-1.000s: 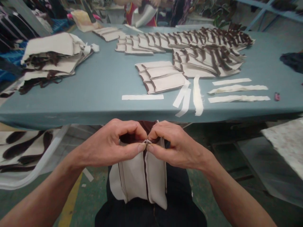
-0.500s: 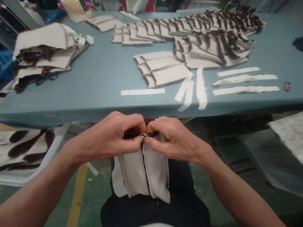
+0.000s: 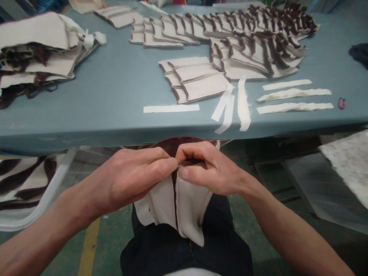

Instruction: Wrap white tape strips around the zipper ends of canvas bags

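Over my lap I hold a cream fabric piece (image 3: 184, 207) with a dark brown lining and dark seams. My left hand (image 3: 135, 178) pinches its top edge from the left, fingers closed. Thumb and fingers of my right hand (image 3: 207, 168) grip the same top edge from the right. The two hands touch at the middle seam, where a small metal part is mostly hidden. The brown lining (image 3: 172, 142) bulges up behind my fingers.
A blue-grey table (image 3: 115, 96) stands just ahead. It carries a small stack of cream pieces (image 3: 195, 78), long rows of the same pieces (image 3: 244, 42), a pile at the left (image 3: 34, 50) and several loose cream strips (image 3: 287, 96). A white bin (image 3: 34, 191) is at lower left.
My hands have closed tighter together on the top edge and the piece has bunched, its brown lining now arching up. The view has tilted down slightly.
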A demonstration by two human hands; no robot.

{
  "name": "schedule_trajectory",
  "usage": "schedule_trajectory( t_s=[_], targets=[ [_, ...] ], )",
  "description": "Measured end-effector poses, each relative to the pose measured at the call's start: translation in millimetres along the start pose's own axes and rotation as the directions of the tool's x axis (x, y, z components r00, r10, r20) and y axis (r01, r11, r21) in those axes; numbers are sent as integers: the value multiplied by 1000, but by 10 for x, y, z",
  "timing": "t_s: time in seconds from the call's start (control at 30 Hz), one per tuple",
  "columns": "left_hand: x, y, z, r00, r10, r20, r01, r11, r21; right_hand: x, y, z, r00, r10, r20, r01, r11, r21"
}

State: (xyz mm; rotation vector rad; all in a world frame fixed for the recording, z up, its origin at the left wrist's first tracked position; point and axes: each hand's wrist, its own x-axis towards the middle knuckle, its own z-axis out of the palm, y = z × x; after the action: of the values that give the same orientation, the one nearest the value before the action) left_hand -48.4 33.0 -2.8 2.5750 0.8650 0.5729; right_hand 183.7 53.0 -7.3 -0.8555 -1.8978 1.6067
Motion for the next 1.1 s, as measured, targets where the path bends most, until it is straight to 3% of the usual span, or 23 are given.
schedule_trajectory(
  t_s=[0.1,0.2,0.37,0.53,0.6,0.77,0.9,1.1],
  targets=[
    [-29,-28,-6,996,79,45,-81,995,54,10,42,53,992,123,31,-127,961,244],
    [6,10,11,990,137,-28,-133,986,99,14,79,105,986,168,0,-161,944,288],
    [82,145,56,988,18,-155,21,968,250,3,70,133,992,89,-84,-76,985,153],
    [74,184,95,977,66,-202,-11,966,260,-50,59,154,976,-52,-214,51,999,-7],
    [67,185,107,973,29,-229,22,975,219,-90,59,160,969,-84,-234,74,996,-55],
    [78,202,72,973,-205,-109,200,978,-56,-205,39,145,968,-107,-229,69,983,-168],
    [133,250,9,972,-233,33,236,960,-151,-274,7,128,967,-140,-212,72,951,-302],
    [230,305,-18,974,-173,147,185,980,-70,-375,-63,103,959,-237,-157,118,833,-540]
  ],
)
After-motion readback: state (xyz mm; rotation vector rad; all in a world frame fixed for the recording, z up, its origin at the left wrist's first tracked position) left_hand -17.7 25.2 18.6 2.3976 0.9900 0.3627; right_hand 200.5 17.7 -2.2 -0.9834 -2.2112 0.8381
